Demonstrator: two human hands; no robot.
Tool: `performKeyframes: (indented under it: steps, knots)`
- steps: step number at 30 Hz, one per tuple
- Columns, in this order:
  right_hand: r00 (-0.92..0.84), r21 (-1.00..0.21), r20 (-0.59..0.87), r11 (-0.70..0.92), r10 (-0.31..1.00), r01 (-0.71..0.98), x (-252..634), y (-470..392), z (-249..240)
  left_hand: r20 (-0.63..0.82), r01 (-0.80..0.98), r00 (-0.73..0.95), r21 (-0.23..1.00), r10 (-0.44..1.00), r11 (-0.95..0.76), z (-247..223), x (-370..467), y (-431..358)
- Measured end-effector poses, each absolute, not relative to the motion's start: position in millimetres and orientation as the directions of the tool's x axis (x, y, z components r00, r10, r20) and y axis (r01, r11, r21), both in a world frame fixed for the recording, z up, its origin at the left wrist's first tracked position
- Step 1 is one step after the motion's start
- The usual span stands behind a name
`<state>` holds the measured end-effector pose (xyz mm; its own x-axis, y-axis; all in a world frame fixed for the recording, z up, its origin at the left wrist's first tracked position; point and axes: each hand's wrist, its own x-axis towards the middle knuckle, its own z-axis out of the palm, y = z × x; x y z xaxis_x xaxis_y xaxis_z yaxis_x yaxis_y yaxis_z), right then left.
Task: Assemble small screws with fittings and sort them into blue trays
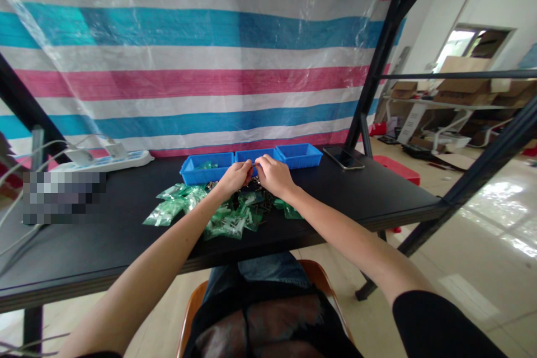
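Note:
My left hand (235,177) and my right hand (273,174) meet fingertip to fingertip over the pile, in front of the middle blue bin (243,155). Both are closed in a pinch; whatever lies between the fingers is too small to name. Below them spread small green-tinted plastic bags (229,222) with pale pieces inside. Loose small metal parts (265,201), perhaps screws, lie under and between the hands, partly hidden. More green bags (170,207) are heaped to the left of my left forearm. The left blue bin (193,173) holds a little green plastic.
At the right, a phone (344,158) lies beside the right blue bin (300,156). A white power strip (138,160) with plugs and cables sits at the back left. Black frame posts (377,56) and a striped sheet (210,56) bound the black table (335,201).

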<state>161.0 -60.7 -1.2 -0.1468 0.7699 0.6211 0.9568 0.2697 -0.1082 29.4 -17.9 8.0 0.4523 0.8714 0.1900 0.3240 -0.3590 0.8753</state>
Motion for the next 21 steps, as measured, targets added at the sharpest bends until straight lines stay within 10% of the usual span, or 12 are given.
performKeyframes:
  steps: [10,21]
  knots:
    - [-0.105,-0.169,0.600,0.254,0.793,0.952,162,-58,-2,0.428,0.618,0.544,0.377,0.721,-0.690,4,23,-10]
    - [-0.163,-0.120,0.565,0.276,0.809,0.954,163,-61,-1,0.438,0.655,0.598,0.216,0.671,-0.724,8,15,-6]
